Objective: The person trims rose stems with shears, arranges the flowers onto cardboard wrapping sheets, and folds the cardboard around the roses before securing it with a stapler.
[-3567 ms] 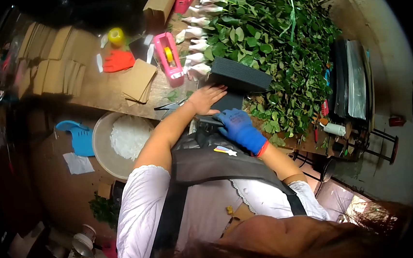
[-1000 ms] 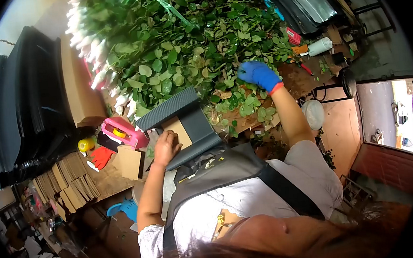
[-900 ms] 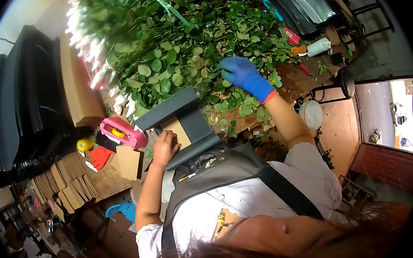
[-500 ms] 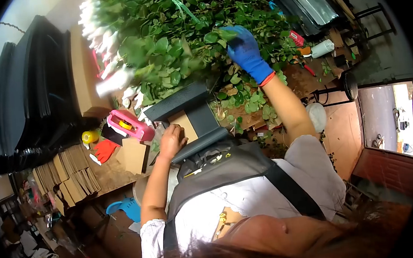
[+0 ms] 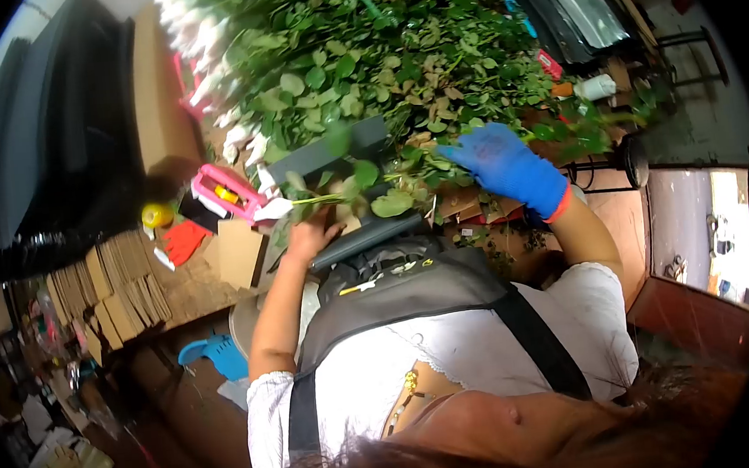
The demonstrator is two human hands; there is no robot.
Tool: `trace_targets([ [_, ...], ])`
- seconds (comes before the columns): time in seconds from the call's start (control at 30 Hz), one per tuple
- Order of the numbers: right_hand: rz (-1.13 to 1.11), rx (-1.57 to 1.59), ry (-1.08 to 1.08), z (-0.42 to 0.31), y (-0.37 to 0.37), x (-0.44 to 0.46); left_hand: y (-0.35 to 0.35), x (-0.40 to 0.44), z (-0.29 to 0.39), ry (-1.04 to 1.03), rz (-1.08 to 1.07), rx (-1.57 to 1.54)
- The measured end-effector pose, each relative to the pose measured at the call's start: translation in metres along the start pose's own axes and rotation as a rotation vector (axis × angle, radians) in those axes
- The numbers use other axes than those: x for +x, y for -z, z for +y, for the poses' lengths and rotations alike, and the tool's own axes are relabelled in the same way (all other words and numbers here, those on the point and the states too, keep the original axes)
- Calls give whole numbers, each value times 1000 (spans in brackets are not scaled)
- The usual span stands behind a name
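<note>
My right hand [image 5: 510, 166], in a blue glove with a red cuff, is closed around a leafy rose stem. The stem lies across in front of me, its white-covered bud [image 5: 274, 209] pointing left and its leafy tail trailing right past the glove. Below that stem sits a dark grey trough-like holder [image 5: 366, 239] with a piece of cardboard inside, partly hidden by leaves. My bare left hand [image 5: 309, 237] rests at the holder's left end, thumb apart from the fingers; the bud is just above it. A large heap of green-leaved roses [image 5: 379, 66] lies behind the holder.
On the left are a pink tape dispenser [image 5: 226, 193], a yellow tape roll [image 5: 158, 216], a red glove [image 5: 186, 242] and stacked cardboard pieces [image 5: 119, 289]. Black sheets [image 5: 76, 125] stand behind them. A blue stool or chair part [image 5: 217, 356] is below the table.
My right hand has drawn back from the heap toward me and to the right, bringing a rose stem across the holder. My left hand stays at the holder, its thumb more spread.
</note>
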State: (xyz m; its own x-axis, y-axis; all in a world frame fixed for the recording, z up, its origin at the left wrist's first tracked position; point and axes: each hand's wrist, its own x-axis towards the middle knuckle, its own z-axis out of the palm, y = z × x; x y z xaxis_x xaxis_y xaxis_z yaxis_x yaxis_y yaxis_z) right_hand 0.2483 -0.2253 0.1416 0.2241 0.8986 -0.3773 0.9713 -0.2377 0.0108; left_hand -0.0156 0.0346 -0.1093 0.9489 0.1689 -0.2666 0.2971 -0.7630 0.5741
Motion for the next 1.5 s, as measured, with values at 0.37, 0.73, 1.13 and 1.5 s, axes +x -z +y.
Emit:
trace_targets([
  [0.37, -714, 355, -131, 48, -106, 22, 16, 4, 3, -39, 173, -395],
  [0.73, -481, 228, -315, 48, -167, 44, 17, -2, 4, -161, -6, -236],
  [1.13, 712, 79, -162, 65, -85, 170, 21, -7, 12, -129, 2, -214],
  [1.5, 858, 189, 288, 36, 15, 33, 6, -8, 0, -105, 45, -282],
])
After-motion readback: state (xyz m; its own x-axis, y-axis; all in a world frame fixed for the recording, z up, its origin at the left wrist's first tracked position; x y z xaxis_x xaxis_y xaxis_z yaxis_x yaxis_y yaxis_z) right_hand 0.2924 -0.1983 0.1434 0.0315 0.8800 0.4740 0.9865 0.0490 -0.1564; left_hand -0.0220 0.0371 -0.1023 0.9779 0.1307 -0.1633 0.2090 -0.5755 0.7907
